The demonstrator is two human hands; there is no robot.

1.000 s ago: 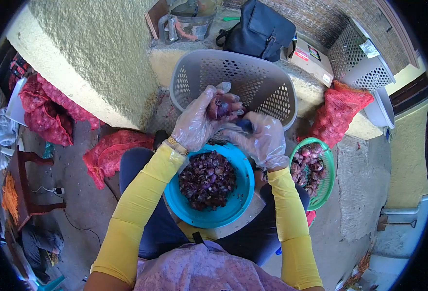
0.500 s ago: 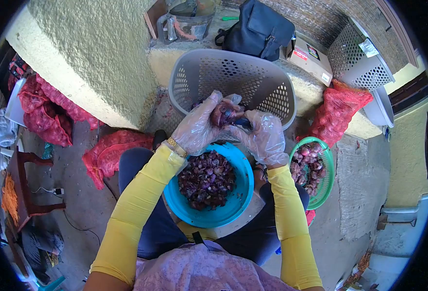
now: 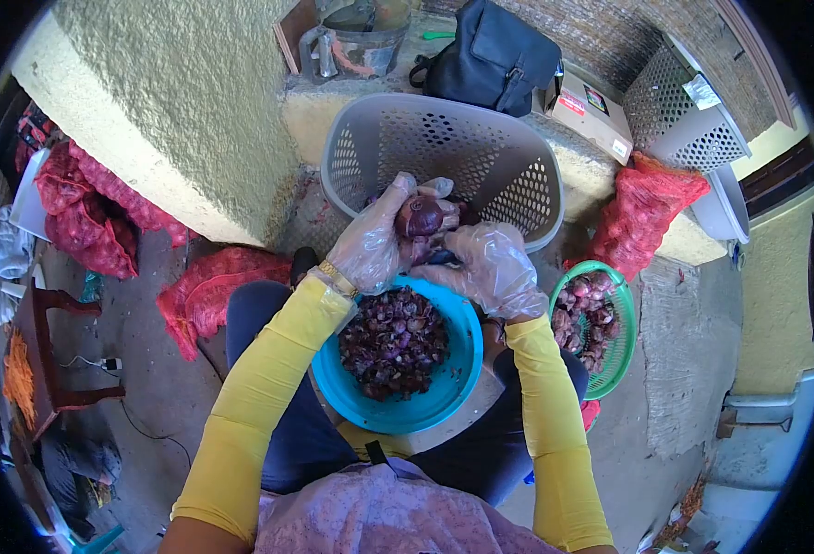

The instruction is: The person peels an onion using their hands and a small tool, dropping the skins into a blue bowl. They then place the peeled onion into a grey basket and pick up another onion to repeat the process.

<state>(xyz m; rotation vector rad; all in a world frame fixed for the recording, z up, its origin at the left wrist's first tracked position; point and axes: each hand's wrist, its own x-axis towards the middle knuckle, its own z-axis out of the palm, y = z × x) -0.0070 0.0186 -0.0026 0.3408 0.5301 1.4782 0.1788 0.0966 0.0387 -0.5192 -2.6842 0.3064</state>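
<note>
My left hand (image 3: 370, 242), in a clear plastic glove, is closed around a red onion (image 3: 420, 218) above the near rim of the grey perforated basket (image 3: 351, 138). Just right of the onion, my gloved right hand (image 3: 497, 268) is closed on a small dark tool, apparently a knife (image 3: 442, 259), mostly hidden by the fingers. Below both hands, a blue basin (image 3: 465, 342) between my legs holds dark purple onion skins and trimmings (image 3: 393, 342). To my right, a green plastic basket (image 3: 625, 332) contains several red onions (image 3: 584, 305).
Red mesh sacks lie at the left (image 3: 217, 291) and at the right (image 3: 642, 217). A dark backpack (image 3: 499, 55) and a cardboard box (image 3: 587, 111) rest on the ledge behind the grey basket. A wooden stool (image 3: 51, 351) stands at left.
The onion has turned in my left hand and now shows its rounded purple side. My right hand and the dark tool have moved slightly down and left.
</note>
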